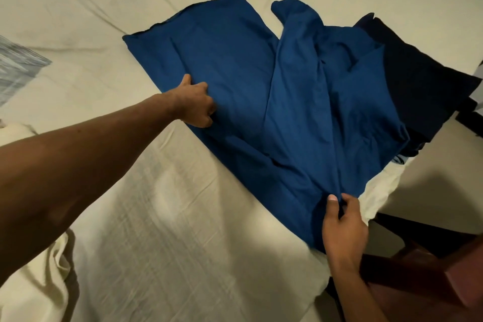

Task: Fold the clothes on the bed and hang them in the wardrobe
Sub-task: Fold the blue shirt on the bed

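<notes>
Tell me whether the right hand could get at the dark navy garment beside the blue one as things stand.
Probably yes, but not at once: the right hand is pinching the blue garment at its near edge. The dark navy garment lies uncovered farther along the bed's right side, with nothing between them.

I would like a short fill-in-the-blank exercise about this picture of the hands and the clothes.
1. The left hand grips the ____ garment.
2. The right hand ____ a fold of the same garment.
3. A darker garment lies partly ____ the blue one.
4. Both lie on the cream ____.

Missing words: blue; pinches; under; bed
</notes>
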`<state>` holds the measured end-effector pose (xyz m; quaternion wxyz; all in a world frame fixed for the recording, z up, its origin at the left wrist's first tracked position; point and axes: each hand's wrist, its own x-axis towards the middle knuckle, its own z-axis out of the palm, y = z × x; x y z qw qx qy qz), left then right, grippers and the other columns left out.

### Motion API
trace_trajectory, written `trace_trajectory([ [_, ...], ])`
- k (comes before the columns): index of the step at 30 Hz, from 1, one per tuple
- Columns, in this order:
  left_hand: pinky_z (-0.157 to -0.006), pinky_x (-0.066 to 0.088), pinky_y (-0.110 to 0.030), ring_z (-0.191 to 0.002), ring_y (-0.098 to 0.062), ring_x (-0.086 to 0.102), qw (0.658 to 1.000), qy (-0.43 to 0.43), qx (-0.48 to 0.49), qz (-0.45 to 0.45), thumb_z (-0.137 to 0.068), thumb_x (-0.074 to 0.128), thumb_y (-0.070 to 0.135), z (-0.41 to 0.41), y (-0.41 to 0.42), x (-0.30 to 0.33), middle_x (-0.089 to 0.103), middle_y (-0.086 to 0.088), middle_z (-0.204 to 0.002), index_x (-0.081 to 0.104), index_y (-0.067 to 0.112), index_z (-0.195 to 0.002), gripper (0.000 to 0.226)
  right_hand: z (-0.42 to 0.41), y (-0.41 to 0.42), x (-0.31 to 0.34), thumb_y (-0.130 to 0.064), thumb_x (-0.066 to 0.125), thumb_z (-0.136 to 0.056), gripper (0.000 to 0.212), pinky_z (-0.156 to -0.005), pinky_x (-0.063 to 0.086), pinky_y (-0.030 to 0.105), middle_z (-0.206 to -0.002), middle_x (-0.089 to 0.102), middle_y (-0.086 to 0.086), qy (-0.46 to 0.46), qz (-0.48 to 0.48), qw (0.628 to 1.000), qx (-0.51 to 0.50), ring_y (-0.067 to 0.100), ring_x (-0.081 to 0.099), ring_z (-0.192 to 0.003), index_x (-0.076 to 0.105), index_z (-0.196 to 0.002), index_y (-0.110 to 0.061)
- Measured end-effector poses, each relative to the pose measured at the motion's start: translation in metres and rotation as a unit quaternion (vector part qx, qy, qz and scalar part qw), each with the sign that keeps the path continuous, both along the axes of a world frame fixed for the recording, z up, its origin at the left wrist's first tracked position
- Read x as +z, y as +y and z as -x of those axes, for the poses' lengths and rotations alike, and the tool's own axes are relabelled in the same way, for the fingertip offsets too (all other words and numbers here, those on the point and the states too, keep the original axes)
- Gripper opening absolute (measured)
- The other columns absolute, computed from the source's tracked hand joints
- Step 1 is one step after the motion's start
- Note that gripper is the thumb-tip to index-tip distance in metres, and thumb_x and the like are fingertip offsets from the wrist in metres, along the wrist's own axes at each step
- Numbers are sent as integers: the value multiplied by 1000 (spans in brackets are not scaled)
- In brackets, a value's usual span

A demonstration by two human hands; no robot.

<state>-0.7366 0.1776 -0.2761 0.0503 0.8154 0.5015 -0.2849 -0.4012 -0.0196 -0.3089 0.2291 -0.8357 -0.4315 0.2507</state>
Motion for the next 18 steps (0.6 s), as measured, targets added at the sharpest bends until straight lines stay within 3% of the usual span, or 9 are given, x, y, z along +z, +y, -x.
trace_trajectory([
  [2, -93, 30, -46, -98, -18, 42, 1000, 9, -17, -16, -93, 42, 41, 3, 2, 3, 52, 1, -83, 58, 24, -93, 23, 8, 0, 6, -27, 53, -101, 35, -89, 45, 49, -126, 56, 16, -120, -80, 988, 64, 38, 53, -115, 51, -130, -7],
  [4, -92, 29, -46, -96, -19, 43, 999, 1, -28, -32, -94, 39, 40, 6, 3, 6, 50, 0, -80, 57, 22, -100, 25, 22, 7, 8, -25, 54, -96, 41, -95, 43, 51, -134, 51, 18, -190, -151, 959, 146, 36, 48, -121, 52, -131, -4],
  [7, -96, 28, -47, -98, -23, 46, 997, -26, -37, -63, -98, 36, 38, 13, 5, 5, 51, -4, -83, 46, 18, -111, 26, 67, 30, 12, -26, 50, -95, 36, -100, 45, 48, -129, 58, 12, -145, -206, 930, 268, 33, 53, -121, 59, -125, -7],
  [11, -93, 30, -47, -97, -24, 47, 987, -15, -106, -122, -103, 33, 41, 24, 15, 1, 45, -5, -81, 37, 14, -113, 30, 145, 84, 6, -32, 50, -97, 42, -99, 46, 40, -132, 59, 6, -68, -175, 907, 376, 25, 53, -123, 56, -133, -11],
  [15, -93, 31, -48, -99, -21, 41, 986, 14, -125, -113, -97, 40, 53, 40, 30, 1, 38, 0, -75, 34, 21, -111, 35, 200, 148, -10, -35, 54, -99, 49, -97, 44, 45, -138, 55, 8, -41, -57, 904, 421, 29, 49, -123, 45, -141, -11],
  [18, -88, 30, -46, -99, -19, 39, 986, 44, -135, -92, -90, 43, 46, 59, 43, 3, 56, 3, -86, 44, 26, -97, 21, 209, 170, -17, -30, 52, -101, 35, -92, 45, 44, -123, 64, 7, -39, -11, 909, 414, 28, 52, -115, 54, -132, -12],
])
